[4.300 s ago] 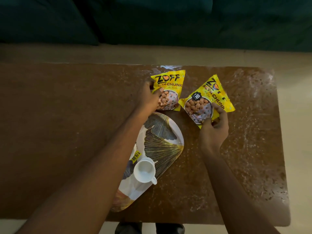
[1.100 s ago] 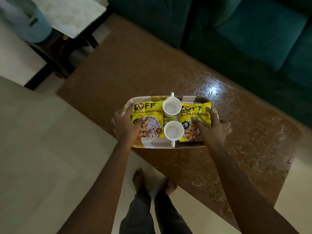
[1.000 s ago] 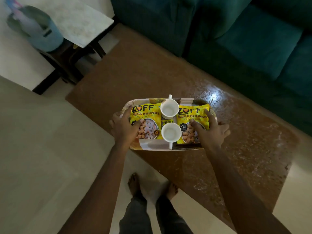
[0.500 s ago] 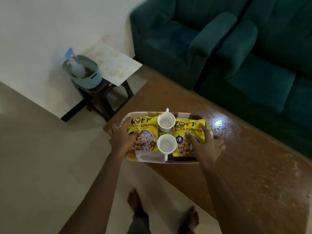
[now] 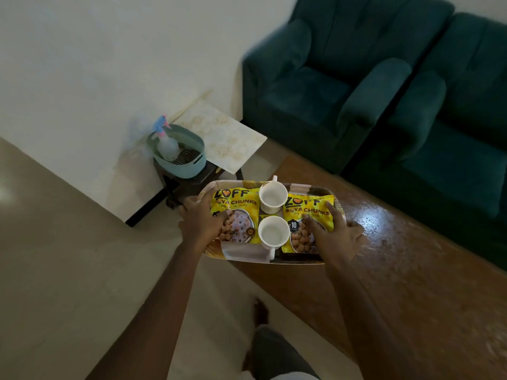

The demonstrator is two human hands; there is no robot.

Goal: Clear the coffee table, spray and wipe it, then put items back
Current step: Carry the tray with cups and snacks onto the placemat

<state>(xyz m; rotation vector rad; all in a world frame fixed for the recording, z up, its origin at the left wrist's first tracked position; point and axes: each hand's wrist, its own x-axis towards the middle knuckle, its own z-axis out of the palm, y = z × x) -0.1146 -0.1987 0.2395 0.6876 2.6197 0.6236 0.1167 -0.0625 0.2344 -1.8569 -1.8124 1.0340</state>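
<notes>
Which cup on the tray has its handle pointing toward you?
The near cup; its handle points back at the person, while the far cup points its handle away.

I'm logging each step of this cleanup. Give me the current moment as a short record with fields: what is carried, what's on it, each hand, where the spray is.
carried: tray, held at the coffee table's corner
on tray: two yellow soya chunk packets; two white cups between them
left hand: grips the tray's left edge, thumb on the left packet
right hand: grips the right edge, fingers on the right packet
spray bottle: in the teal basket on a dark stool by the wall
</notes>
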